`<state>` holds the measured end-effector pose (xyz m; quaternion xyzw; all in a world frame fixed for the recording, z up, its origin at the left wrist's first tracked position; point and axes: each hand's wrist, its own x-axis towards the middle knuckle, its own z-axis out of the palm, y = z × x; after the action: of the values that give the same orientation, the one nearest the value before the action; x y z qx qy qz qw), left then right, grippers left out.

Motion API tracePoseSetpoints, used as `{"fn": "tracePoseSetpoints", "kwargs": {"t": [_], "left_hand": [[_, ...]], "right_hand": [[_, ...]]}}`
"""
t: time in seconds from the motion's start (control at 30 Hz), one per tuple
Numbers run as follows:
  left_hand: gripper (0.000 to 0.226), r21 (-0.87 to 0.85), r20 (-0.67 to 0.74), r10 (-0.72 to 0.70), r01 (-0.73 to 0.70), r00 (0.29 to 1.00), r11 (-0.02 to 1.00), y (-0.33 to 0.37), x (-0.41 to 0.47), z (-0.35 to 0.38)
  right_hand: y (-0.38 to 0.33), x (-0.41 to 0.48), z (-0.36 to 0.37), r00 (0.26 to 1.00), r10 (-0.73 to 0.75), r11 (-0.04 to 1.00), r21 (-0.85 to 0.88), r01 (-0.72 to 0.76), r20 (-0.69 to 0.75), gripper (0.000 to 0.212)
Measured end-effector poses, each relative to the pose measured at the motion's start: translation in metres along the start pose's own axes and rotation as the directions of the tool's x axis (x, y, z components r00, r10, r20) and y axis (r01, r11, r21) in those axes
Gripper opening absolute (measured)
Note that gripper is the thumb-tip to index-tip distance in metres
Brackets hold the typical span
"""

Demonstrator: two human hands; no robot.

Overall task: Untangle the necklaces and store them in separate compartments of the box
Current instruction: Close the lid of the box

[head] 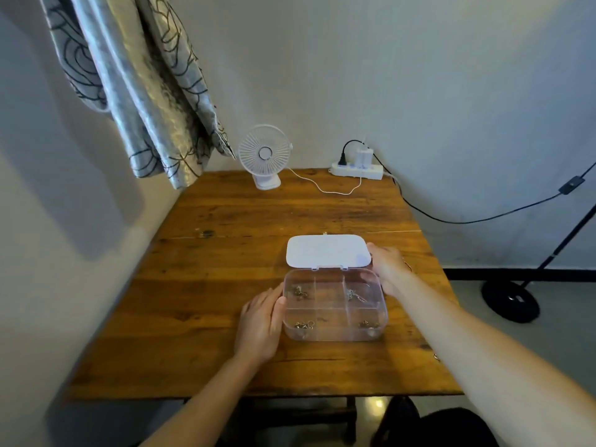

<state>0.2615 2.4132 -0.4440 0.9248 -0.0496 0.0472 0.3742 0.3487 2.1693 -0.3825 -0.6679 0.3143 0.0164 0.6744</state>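
Item: clear plastic box (335, 330), divided into compartments, white hinged lid (327, 251) thrown back flat behind it. Position: on the wooden worktop (225, 285), nearer the front edge than the back. All places below are given relative to the box.

Contents: four small bunches of necklaces, each in a compartment of its own. Far-left compartment, one bunch (300, 292); far-right, one (354, 295); near-left, one (303, 324); near-right, one (368, 324). The middle compartments look empty. No chain appears to cross a divider, though the links are too fine to be sure.

Hands: left hand (261, 327) lies open against the left wall, fingers flat along it, closed on nothing. Right hand (388, 269) rests at the far-right corner where lid meets box; whether its fingers pinch the lid edge or only touch it, I cannot tell.

Handling, by judgement: box light, rigid and smooth-walled, likely to slide on the wood, so steady it by both side walls. Lid thin, best taken at a free edge away from the hinge. Chains limp, fine and quick to re-knot; keep the box level.

Behind the box, at the wall: a white desk fan (265, 154) and a power strip (356, 171).
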Motion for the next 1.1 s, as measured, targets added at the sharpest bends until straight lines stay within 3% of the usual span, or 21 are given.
{"fn": "tracePoseSetpoints", "kwargs": {"t": [0.1,0.23,0.43,0.57,0.63,0.7,0.77,0.9,0.97,1.1], "left_hand": [[0.060,0.001,-0.008,-0.017,0.017,1.000,1.000,0.001,-0.001,0.001],[0.056,-0.001,-0.012,-0.022,0.022,1.000,1.000,0.004,-0.001,-0.001],[0.061,-0.016,0.007,-0.025,0.025,1.000,1.000,0.004,-0.002,0.001],[0.062,-0.246,0.025,-0.117,0.120,0.993,0.962,0.010,-0.005,-0.002],[0.051,-0.455,0.055,-0.194,0.197,0.980,0.868,0.027,-0.011,-0.010],[0.051,-0.516,0.079,-0.281,0.280,0.957,0.809,0.041,-0.014,-0.017],[0.055,-0.495,0.082,-0.250,0.257,0.965,0.830,0.048,-0.018,-0.019],[0.060,-0.280,0.073,-0.127,0.143,0.989,0.949,0.041,-0.026,-0.011],[0.065,-0.141,0.064,-0.064,0.073,0.996,0.987,0.033,-0.030,-0.004],[0.075,-0.028,-0.006,-0.046,0.046,0.999,0.999,0.026,-0.034,0.004]], "right_hand": [[-0.009,0.015,0.005,0.999,-0.027,0.999,-0.038,0.026,-0.039,0.028],[-0.015,0.007,0.004,0.969,-0.237,0.960,-0.168,0.222,-0.075,0.028],[-0.004,-0.035,-0.032,0.794,-0.606,0.744,-0.314,0.589,0.052,0.012],[0.020,-0.056,-0.057,0.676,-0.702,0.563,-0.405,0.720,0.226,0.021],[0.033,-0.065,-0.066,0.658,-0.689,0.502,-0.456,0.735,0.304,0.030],[0.045,-0.069,-0.072,0.638,-0.669,0.425,-0.507,0.750,0.382,0.043],[0.057,-0.071,-0.076,0.651,-0.630,0.389,-0.552,0.737,0.424,0.042],[0.073,-0.083,-0.071,0.688,-0.599,0.460,-0.526,0.715,0.410,0.036],[0.084,-0.090,-0.062,0.705,-0.575,0.476,-0.532,0.700,0.415,0.042],[0.102,-0.097,-0.045,0.732,-0.581,0.423,-0.636,0.646,0.357,0.057]]}}
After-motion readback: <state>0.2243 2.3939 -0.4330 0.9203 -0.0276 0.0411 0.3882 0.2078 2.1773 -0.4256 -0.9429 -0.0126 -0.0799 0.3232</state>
